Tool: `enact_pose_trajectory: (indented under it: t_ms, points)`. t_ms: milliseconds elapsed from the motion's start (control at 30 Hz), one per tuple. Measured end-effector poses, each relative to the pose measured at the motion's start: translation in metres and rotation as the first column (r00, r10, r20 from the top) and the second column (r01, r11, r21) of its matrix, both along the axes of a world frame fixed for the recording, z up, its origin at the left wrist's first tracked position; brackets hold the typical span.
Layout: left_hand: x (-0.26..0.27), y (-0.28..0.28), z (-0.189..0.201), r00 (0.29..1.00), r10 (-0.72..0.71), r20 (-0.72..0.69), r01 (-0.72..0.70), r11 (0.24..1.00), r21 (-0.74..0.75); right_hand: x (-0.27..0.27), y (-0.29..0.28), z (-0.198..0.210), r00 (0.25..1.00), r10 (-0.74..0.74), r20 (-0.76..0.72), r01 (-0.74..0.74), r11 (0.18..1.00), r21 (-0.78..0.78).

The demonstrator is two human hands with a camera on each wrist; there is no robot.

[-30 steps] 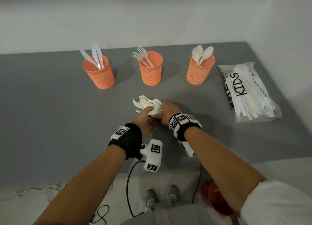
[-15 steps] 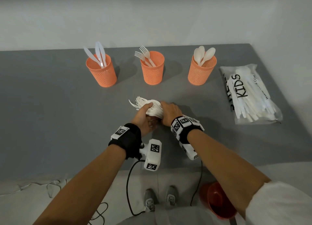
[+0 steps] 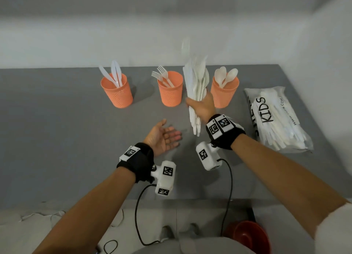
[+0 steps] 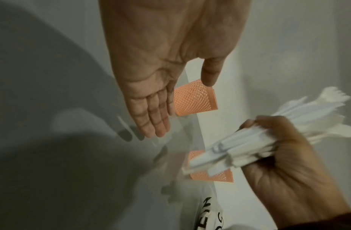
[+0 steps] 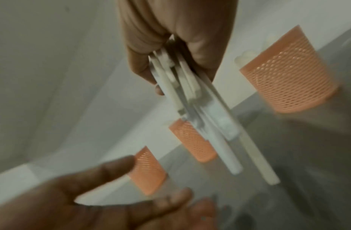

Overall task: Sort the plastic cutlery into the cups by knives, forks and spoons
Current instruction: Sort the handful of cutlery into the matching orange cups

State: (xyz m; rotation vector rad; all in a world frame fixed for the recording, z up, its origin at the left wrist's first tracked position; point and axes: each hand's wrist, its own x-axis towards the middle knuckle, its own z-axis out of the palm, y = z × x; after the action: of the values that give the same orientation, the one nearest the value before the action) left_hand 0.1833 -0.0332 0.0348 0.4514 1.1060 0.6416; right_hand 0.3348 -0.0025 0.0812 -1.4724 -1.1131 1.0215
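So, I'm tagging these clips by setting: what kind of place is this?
Probably a staged recording or test setup rather than a kitchen: a bare grey table against plain white walls, three matching orange mesh cups, and marker-tagged wrist cameras with trailing cables.

bundle of cutlery tips motion-blurred | bag print partly unreadable

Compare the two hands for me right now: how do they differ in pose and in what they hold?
The right hand is raised and grips a bundle of white cutlery upright, its fingers curled round the handles; the left hand holds nothing. The left hand lies lower, palm up with fingers straight, just above the grey table; the right hand is up in front of the cups. Both wear a black wrist strap with a camera.
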Motion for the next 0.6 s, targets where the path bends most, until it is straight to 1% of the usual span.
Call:
enact_pose_trajectory:
  t_ms: [133,267,333,433,500,600]
  points:
    - [0.017,-0.003,0.000,0.997,-0.020,0.076,0.023,0.999,-0.041,-0.007,-0.002,0.010,0.992,0.017,-0.123,-0.008,0.997,0.071]
    - [0.026,0.000,0.001,0.993,0.001,0.116,0.007,0.998,-0.068,-0.017,-0.012,0.013,0.973,0.025,-0.231,0.010,0.988,0.151]
    - [0.027,0.004,0.002,0.990,-0.006,0.138,0.015,0.998,-0.065,-0.023,-0.015,0.013,0.966,0.005,-0.257,0.042,0.983,0.180]
    - [0.031,0.012,0.010,0.982,0.002,0.188,0.000,1.000,-0.014,-0.030,-0.015,0.014,0.957,-0.021,-0.289,0.085,0.974,0.209]
    - [0.032,0.020,0.017,0.975,0.020,0.223,-0.027,0.999,0.026,-0.031,-0.013,0.016,0.955,-0.021,-0.297,0.094,0.967,0.236]
    - [0.030,0.033,0.027,0.969,0.000,0.246,-0.014,0.998,0.056,-0.034,-0.006,0.022,0.957,-0.014,-0.291,0.093,0.962,0.258]
